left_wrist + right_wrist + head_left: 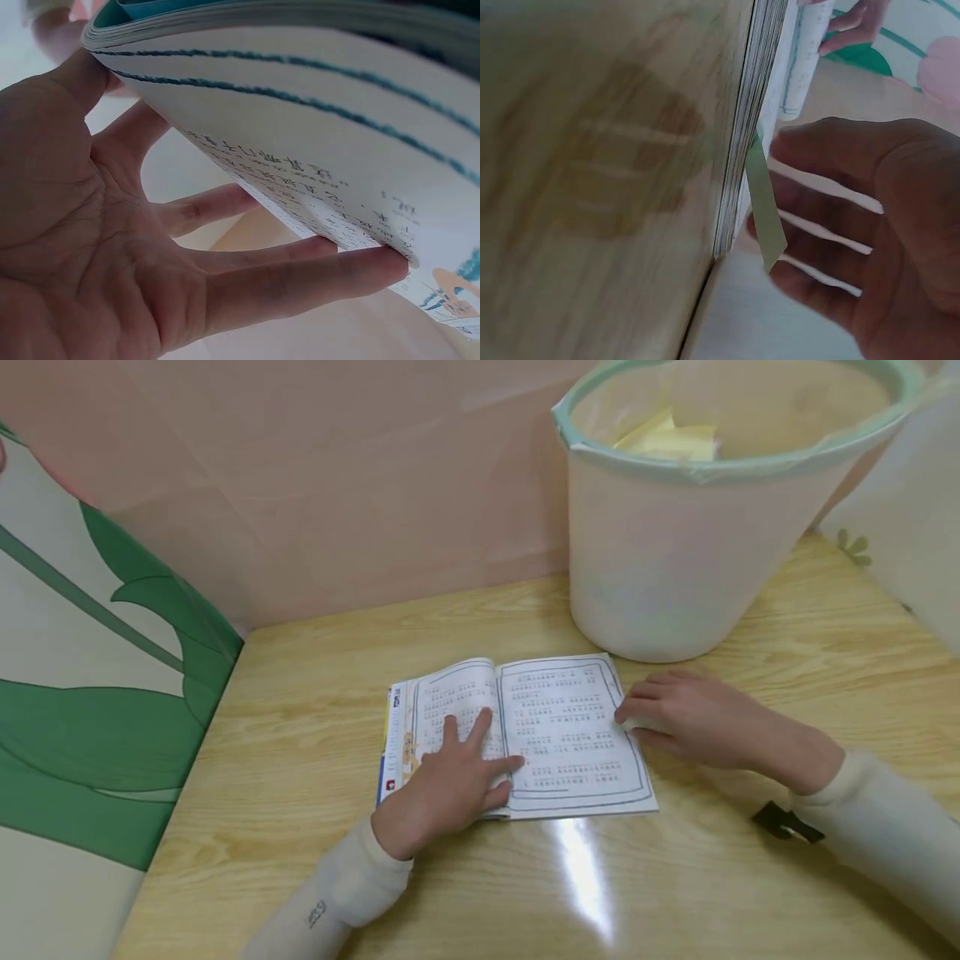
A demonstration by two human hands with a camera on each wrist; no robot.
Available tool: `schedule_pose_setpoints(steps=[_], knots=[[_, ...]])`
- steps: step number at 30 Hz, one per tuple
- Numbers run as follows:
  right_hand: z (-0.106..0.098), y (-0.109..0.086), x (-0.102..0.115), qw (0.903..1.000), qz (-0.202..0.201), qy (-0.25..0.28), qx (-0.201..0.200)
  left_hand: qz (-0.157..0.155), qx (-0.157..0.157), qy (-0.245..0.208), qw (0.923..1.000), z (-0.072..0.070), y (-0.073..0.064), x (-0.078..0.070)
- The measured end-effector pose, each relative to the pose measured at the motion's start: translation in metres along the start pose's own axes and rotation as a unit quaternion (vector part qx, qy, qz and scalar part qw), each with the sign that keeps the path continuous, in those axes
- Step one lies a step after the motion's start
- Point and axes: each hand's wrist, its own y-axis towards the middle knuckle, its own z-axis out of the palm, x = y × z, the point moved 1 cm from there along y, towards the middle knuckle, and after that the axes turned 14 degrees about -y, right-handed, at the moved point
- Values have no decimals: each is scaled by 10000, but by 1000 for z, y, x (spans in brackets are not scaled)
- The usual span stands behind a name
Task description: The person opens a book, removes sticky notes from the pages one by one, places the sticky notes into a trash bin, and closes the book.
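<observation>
An open book [562, 735] with printed pages lies on the wooden table. My left hand [461, 768] rests spread across its left page, fingers apart. In the left wrist view those straight fingers [300, 289] touch the printed paper. At the right page's outer edge is my right hand [678, 718], its fingers curled. It holds a pale yellow-green paper slip [763, 206] by the book's edge, as the right wrist view shows. The slip appears nearly edge-on there, and its far end is hidden by the pages.
A white bin [667, 552] with a mint-green rim stands behind the book to the right, yellow paper [671, 439] inside it. A pink wall [360, 485] borders the table [262, 735] at the back. Something small and black [783, 821] is by the right sleeve.
</observation>
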Motion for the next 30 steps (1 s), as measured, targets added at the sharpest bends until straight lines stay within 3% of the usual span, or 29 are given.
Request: schedule_pose_setpoints(steps=[6, 18, 25, 30], knots=[[1, -5, -2, 9978, 114, 270, 597, 82, -105, 42, 9999, -1, 0, 0], [6, -8, -5, 9944, 218, 385, 958, 116, -80, 22, 9999, 0, 1, -1], [-1, -10, -12, 9953, 227, 313, 887, 125, -99, 109, 9998, 0, 1, -1], [-12, -10, -20, 9975, 343, 327, 521, 107, -105, 127, 9998, 0, 0, -1]])
